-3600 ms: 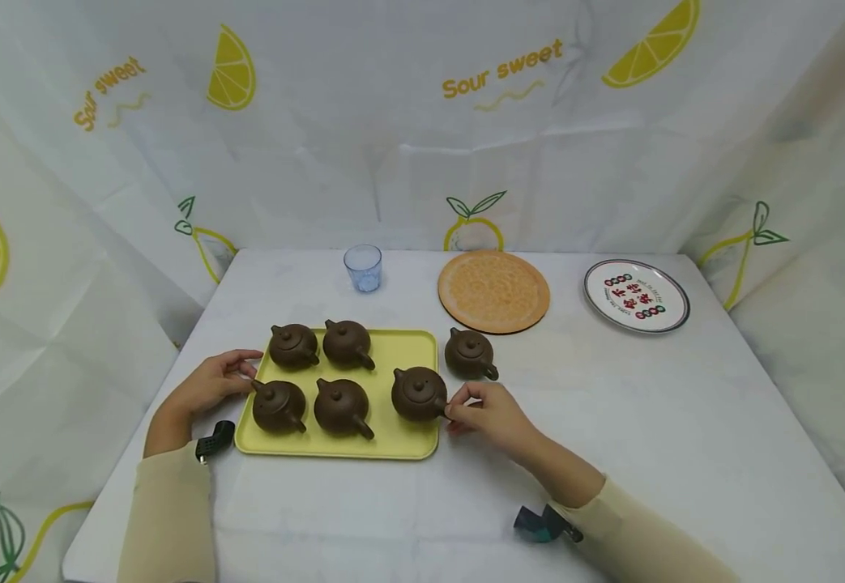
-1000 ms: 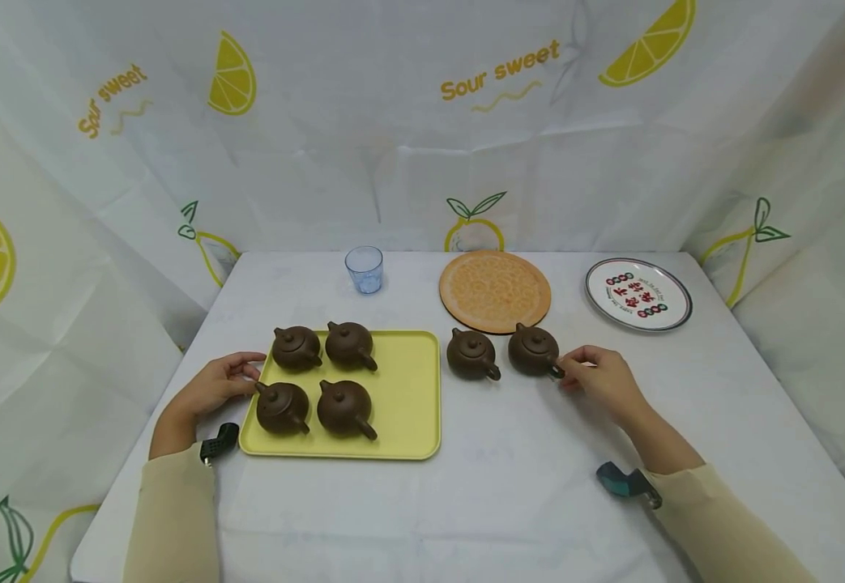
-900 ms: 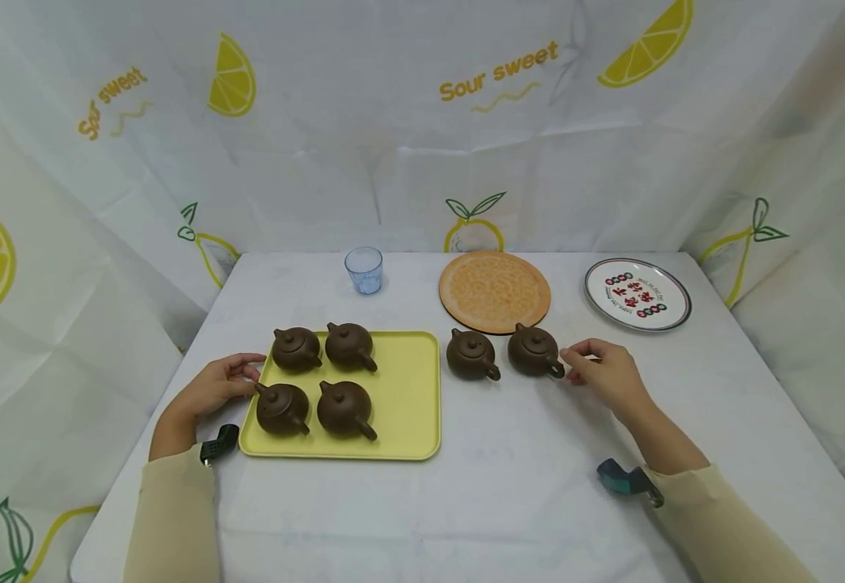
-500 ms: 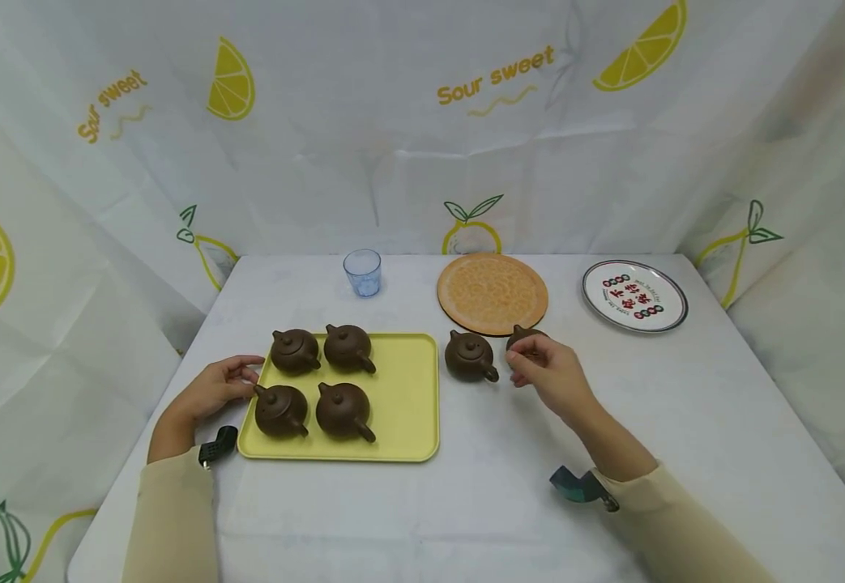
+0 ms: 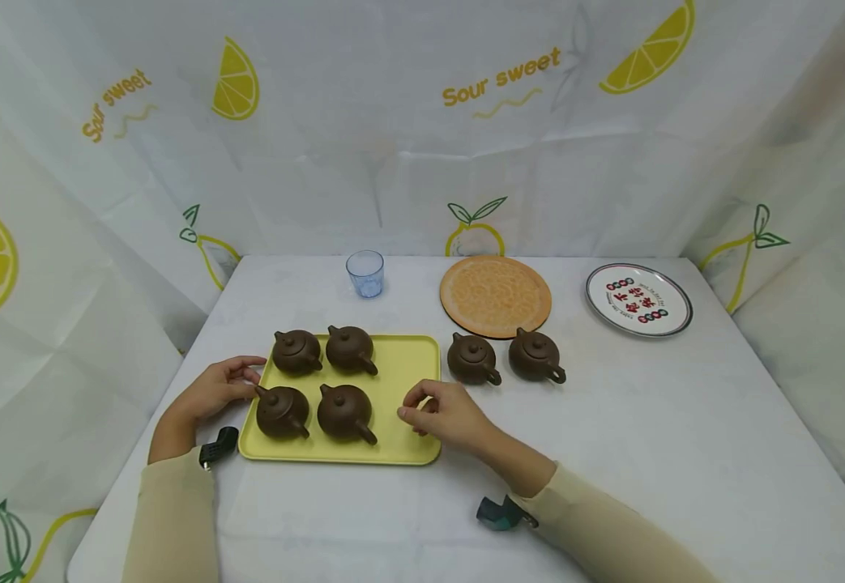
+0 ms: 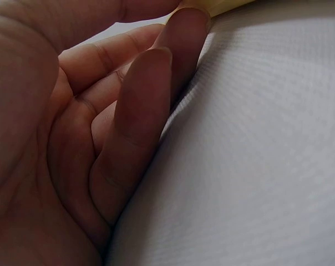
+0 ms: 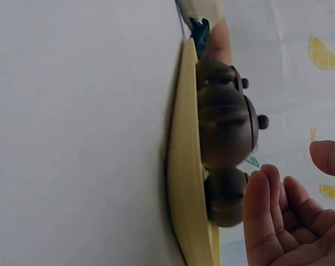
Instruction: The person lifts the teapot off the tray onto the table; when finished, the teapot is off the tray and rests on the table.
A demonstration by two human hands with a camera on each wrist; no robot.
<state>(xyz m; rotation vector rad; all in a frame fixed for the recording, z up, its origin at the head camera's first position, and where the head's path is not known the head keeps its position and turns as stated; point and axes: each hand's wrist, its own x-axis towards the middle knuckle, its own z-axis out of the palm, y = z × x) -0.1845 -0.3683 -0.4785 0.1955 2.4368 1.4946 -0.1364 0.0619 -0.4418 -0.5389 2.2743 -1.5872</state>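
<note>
Several small brown teapots (image 5: 344, 411) stand on the left part of a yellow tray (image 5: 400, 360). My left hand (image 5: 211, 393) lies at the tray's left side, its fingertips touching the rim; in the left wrist view the fingers (image 6: 142, 100) are loosely bent beside the yellow edge. My right hand (image 5: 451, 417) hovers over the tray's right part and holds nothing; the right wrist view shows its thumb apart from the fingers (image 7: 259, 216). Right of the tray, two more teapots stand side by side, a nearer-to-tray teapot (image 5: 471, 359) and an outer teapot (image 5: 535, 355).
Behind the tray is a blue glass (image 5: 365, 274). A round tan mat (image 5: 495, 295) lies behind the two teapots, and a white plate (image 5: 639, 300) with red print sits at the back right. A patterned cloth (image 5: 393, 121) hangs behind the white table (image 5: 648, 461).
My right hand carried a teapot from the tray to the table, beside the other one, let go of it and moved back left over the tray. My left hand stayed at the rim.
</note>
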